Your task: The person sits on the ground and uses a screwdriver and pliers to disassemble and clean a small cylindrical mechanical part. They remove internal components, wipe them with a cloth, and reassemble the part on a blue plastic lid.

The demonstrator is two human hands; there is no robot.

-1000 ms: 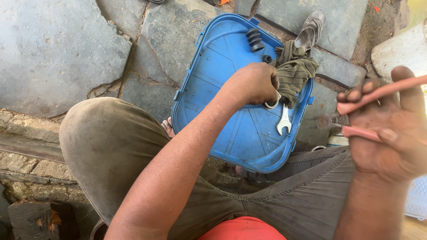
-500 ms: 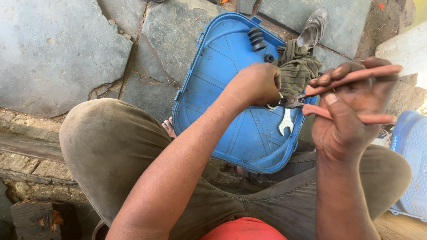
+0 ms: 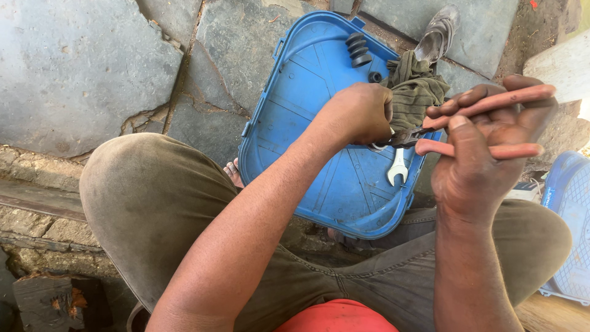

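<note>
My right hand grips a pair of pliers with reddish-orange handles, its dark jaws pointing left toward my left hand. My left hand is closed in a fist around a small metal part that the plier jaws meet at about; the part itself is mostly hidden by my fingers. Both hands hover over a blue plastic lid lying on the stone ground. On the lid rest a silver open-end wrench, a black ribbed rubber boot and an olive rag.
I sit with knees spread in brown trousers over grey flagstones. A worn sandal lies beyond the lid. A blue crate stands at the right edge. A stone kerb runs along the left.
My right hand swung the pliers in from the far right toward the left hand, and the jaws now meet at the left fist. The left hand stayed over the lid.
</note>
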